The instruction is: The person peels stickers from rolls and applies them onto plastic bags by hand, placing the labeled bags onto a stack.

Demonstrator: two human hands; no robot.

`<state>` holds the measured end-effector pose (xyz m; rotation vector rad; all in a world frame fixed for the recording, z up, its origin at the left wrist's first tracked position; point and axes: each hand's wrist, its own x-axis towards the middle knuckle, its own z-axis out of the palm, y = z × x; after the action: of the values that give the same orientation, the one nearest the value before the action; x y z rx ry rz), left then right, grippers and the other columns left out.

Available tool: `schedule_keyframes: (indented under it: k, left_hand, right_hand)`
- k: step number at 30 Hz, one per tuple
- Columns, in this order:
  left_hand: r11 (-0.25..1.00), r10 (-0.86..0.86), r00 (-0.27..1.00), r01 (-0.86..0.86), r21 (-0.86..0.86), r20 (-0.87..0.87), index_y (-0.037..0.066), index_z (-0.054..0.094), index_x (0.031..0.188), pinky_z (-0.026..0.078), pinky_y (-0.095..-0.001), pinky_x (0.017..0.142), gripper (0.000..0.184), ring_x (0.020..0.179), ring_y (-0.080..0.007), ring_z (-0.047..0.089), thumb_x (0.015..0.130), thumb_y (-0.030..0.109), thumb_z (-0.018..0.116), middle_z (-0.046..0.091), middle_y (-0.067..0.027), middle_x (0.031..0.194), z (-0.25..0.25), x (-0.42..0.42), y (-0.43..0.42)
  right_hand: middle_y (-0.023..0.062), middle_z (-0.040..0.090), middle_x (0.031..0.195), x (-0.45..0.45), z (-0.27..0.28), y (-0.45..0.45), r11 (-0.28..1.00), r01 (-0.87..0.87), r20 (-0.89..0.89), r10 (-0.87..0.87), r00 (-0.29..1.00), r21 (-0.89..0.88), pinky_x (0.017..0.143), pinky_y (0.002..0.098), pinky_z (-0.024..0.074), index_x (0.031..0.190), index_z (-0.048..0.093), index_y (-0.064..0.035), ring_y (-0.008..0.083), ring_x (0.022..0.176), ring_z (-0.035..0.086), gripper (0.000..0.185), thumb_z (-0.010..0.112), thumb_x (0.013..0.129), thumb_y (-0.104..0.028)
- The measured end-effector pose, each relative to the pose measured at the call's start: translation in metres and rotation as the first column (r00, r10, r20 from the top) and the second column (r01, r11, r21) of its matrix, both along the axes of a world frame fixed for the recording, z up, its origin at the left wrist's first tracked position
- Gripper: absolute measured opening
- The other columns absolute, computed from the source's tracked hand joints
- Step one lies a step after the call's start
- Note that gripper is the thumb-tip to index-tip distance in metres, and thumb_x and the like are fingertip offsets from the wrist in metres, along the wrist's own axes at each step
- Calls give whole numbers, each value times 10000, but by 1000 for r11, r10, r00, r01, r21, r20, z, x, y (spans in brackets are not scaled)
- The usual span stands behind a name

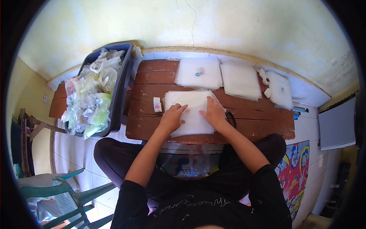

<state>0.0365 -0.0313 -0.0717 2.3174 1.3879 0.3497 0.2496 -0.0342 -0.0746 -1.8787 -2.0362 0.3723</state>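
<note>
The left hand (173, 116) lies palm down on the left part of a stack of clear plastic sheets (194, 127), fingers loosely spread, gripping nothing that shows. The right hand (214, 111) is wide, its thumb set well apart from the fingers, and rests on the stack's right part, with its fingertips towards the far right corner.

The stack lies flat near the front edge of the brown wooden surface (148, 128), a little left of the middle of that edge. It is directly beneath both hands, between the two forearms. Its outline is close to square, so a long axis is hard to tell; its sides run roughly away from the person, and some lower sheets stick out unevenly. A small reddish mark (187, 111) shows between the hands, nearer to the left index fingertip than to the right thumb.

Just left of the stack is a small white packet (157, 105); just beyond the right hand is a black looped object (230, 119), partly hidden. Towards the far edge lie a stack with small round items (192, 81), a plain stack (240, 82) and, near the right end, another stack (280, 95).
</note>
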Motion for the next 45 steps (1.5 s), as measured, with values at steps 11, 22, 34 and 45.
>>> schedule_keyframes:
  k: [11, 22, 34, 45]
  left_hand:
    - [993, -21, 998, 14, 117, 55, 102, 573, 1266, 461, -411, 904, 624, 1068, -292, 550, 697, 211, 804, 572, -110, 1107, -12, 5, -2]
    - [976, 152, 901, -203, 85, 407, 34, 645, 1102, 475, -430, 882, 326, 1007, -351, 591, 820, 181, 715, 621, -169, 1054, -17, 3, 12]
    - [895, 418, 722, -221, -388, 552, 11, 588, 1217, 484, -354, 874, 422, 961, -226, 614, 896, 272, 671, 643, -146, 1105, -12, 14, 13]
    - [445, 661, 264, 615, -651, 702, 35, 324, 1418, 492, -352, 905, 707, 1022, -237, 624, 979, 586, 369, 612, -201, 1168, 23, 46, 49]
  right_hand:
    - [272, 578, 1112, 14, -23, 11, 995, 71, -152, -60, 987, 67, 898, 465, 474, 1285, 407, 67, 430, 1041, 579, 673, 750, 731, -101]
    - [228, 659, 812, 35, 30, 30, 992, 104, -196, -88, 977, 72, 747, 488, 508, 830, 681, 4, 419, 810, 639, 180, 597, 869, -151]
    - [155, 627, 1103, 56, 65, 37, 960, -189, -853, -82, 515, -207, 731, 395, 564, 949, 567, 14, 278, 1013, 664, 137, 501, 967, -105]
    - [193, 405, 1463, 62, 103, 56, 937, -331, -978, 39, -205, 107, 937, 478, 479, 964, 524, -33, 418, 1254, 496, 114, 432, 972, -99]
